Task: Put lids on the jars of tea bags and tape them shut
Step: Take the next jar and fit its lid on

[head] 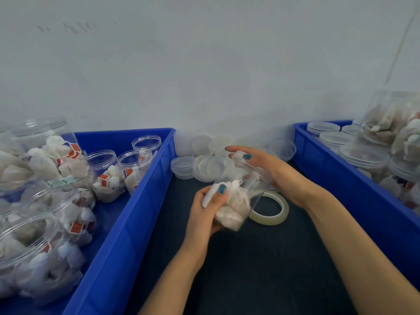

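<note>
Our left hand (204,212), nearer us, grips jar (236,197) base; right hand (272,169) curls round lid (254,169) at mouth, tilted twd counter's (250,264) far-right.

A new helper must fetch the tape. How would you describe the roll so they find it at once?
Find the dark mat between the left blue crate and the right blue crate. The tape roll lies flat on it, partly behind the held jar. Unlike the clear lids heaped by the wall, it is an open, yellowish ring.
</note>
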{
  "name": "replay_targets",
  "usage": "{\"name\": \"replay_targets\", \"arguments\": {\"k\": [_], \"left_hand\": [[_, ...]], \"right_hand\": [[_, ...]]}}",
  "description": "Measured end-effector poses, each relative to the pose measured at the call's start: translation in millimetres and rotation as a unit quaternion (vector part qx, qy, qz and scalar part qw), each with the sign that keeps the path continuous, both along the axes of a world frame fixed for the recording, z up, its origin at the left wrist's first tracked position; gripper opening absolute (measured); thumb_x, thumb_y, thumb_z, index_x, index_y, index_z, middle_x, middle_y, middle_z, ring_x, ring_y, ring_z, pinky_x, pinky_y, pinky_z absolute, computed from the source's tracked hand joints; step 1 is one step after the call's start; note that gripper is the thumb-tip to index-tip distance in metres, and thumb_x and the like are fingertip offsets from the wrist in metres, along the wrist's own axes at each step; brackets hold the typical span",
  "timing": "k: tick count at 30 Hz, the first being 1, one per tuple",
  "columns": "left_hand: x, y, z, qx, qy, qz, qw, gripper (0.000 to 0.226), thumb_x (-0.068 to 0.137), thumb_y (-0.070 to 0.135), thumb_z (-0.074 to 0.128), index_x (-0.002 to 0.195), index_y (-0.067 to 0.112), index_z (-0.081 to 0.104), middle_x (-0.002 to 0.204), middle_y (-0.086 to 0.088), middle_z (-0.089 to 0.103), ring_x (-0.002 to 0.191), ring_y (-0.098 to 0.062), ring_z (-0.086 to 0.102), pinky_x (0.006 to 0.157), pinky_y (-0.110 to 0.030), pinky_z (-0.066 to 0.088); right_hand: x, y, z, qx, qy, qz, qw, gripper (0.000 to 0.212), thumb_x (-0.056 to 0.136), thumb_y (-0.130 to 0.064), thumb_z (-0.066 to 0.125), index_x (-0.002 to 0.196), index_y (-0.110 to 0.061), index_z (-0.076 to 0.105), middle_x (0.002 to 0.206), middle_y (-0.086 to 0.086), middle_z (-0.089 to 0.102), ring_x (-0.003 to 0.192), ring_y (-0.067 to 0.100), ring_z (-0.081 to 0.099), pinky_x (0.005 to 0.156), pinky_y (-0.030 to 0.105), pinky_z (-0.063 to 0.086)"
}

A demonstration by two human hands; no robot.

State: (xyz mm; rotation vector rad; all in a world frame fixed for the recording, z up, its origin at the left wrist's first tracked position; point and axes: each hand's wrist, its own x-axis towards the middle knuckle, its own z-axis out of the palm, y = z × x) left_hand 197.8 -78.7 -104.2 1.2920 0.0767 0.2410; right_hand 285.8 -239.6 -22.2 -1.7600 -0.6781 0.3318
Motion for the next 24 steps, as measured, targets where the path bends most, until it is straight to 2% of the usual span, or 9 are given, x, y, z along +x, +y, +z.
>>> {"name": "replay_targets", "arguments": {"k": [3, 5, 8, 10, 12, 15, 17, 22, 24], "left_hand": [[-0.1, -6.5, 0.3, 0.004, -0.005, 0.003, 1.000, 0.078, 0.053, 0.064, 0.080, 0.120, 0.029, 0.059, 0.117, 0.001, 0.070, 0.100, -0.010, 0.071, 0.073, -0.030, 0.060], [-1.4, -10.3, 0.8, 0.165, -0.066, 0.102, 0.979, 0.080, 0.049, 0.059, 0.085, 0.119, 0.038, 0.053, 0.119, 0.014, 0.059, 0.102, 0.002, 0.063, 0.073, -0.019, 0.056], [-0.7, -7.7, -6.3, 0.481, -0.180, 0.204, 0.834, 0.083, 0.060, 0.043, 0.091, 0.129, 0.040, 0.044, 0.128, 0.014, 0.040, 0.110, -0.001, 0.050, 0.081, -0.017, 0.052], [-0.8, -5.3, -7.5, 0.564, -0.193, 0.230, 0.769, 0.083, 0.066, 0.042, 0.089, 0.134, 0.037, 0.041, 0.133, 0.007, 0.038, 0.112, -0.010, 0.050, 0.077, -0.026, 0.056], [-0.4, -3.5, -6.6, 0.549, -0.184, 0.235, 0.780, 0.084, 0.069, 0.051, 0.086, 0.137, 0.035, 0.040, 0.135, 0.010, 0.039, 0.113, -0.010, 0.051, 0.076, -0.024, 0.054], [-3.2, -0.7, 0.2, 0.407, -0.110, 0.157, 0.893, 0.095, 0.060, 0.069, 0.082, 0.139, 0.048, 0.035, 0.132, 0.029, 0.048, 0.114, 0.007, 0.053, 0.079, -0.010, 0.049], [-3.8, 0.2, 0.6, 0.315, -0.076, 0.095, 0.941, 0.096, 0.053, 0.068, 0.085, 0.135, 0.056, 0.038, 0.122, 0.033, 0.056, 0.109, 0.012, 0.057, 0.077, -0.010, 0.052], [-3.9, -7.5, -0.6, 0.319, -0.066, 0.105, 0.939, 0.097, 0.050, 0.066, 0.085, 0.135, 0.054, 0.038, 0.123, 0.028, 0.058, 0.111, 0.010, 0.056, 0.083, -0.012, 0.053], [-3.3, -5.6, -2.5, 0.361, -0.056, 0.122, 0.923, 0.103, 0.053, 0.064, 0.085, 0.141, 0.053, 0.033, 0.130, 0.025, 0.055, 0.116, 0.005, 0.056, 0.091, -0.021, 0.054]], "right_hand": [[-6.6, -3.6, -1.2, 0.031, -0.026, -0.012, 0.999, 0.033, 0.106, -0.032, 0.043, 0.132, -0.038, 0.064, 0.137, -0.018, 0.061, 0.131, 0.003, 0.053, 0.106, 0.030, 0.047], [-6.4, 1.5, -6.4, 0.021, -0.024, -0.068, 0.997, 0.034, 0.106, -0.033, 0.044, 0.132, -0.028, 0.065, 0.134, -0.001, 0.064, 0.128, 0.020, 0.056, 0.105, 0.038, 0.050], [-7.1, 12.4, -13.3, -0.022, 0.026, -0.090, 0.995, 0.040, 0.106, -0.029, 0.043, 0.134, -0.005, 0.057, 0.130, 0.028, 0.057, 0.128, 0.046, 0.047, 0.107, 0.054, 0.045], [-10.3, 17.2, -13.3, -0.006, 0.047, -0.096, 0.994, 0.036, 0.106, -0.031, 0.042, 0.131, -0.016, 0.062, 0.127, 0.017, 0.063, 0.125, 0.040, 0.055, 0.107, 0.047, 0.047], [-10.3, 16.4, -9.6, -0.001, 0.040, -0.093, 0.995, 0.035, 0.106, -0.038, 0.042, 0.132, -0.028, 0.061, 0.133, 0.005, 0.061, 0.123, 0.024, 0.060, 0.108, 0.040, 0.046], [-9.2, 6.8, -3.7, -0.023, -0.011, -0.054, 0.998, 0.040, 0.102, -0.053, 0.042, 0.136, -0.040, 0.059, 0.135, -0.016, 0.060, 0.125, 0.006, 0.056, 0.112, 0.034, 0.040], [-11.3, 2.4, 0.7, -0.027, -0.034, -0.033, 0.999, 0.041, 0.099, -0.056, 0.044, 0.134, -0.042, 0.061, 0.130, -0.021, 0.063, 0.124, 0.003, 0.057, 0.111, 0.035, 0.043], [-10.8, 8.3, 1.0, -0.032, -0.105, -0.062, 0.992, 0.035, 0.105, -0.036, 0.044, 0.133, -0.026, 0.063, 0.126, -0.011, 0.066, 0.120, 0.009, 0.060, 0.110, 0.038, 0.045], [-12.3, 11.6, -0.3, -0.042, -0.126, -0.056, 0.990, 0.030, 0.106, -0.033, 0.045, 0.130, -0.026, 0.061, 0.117, 0.002, 0.067, 0.106, 0.015, 0.062, 0.098, 0.031, 0.050]]}}
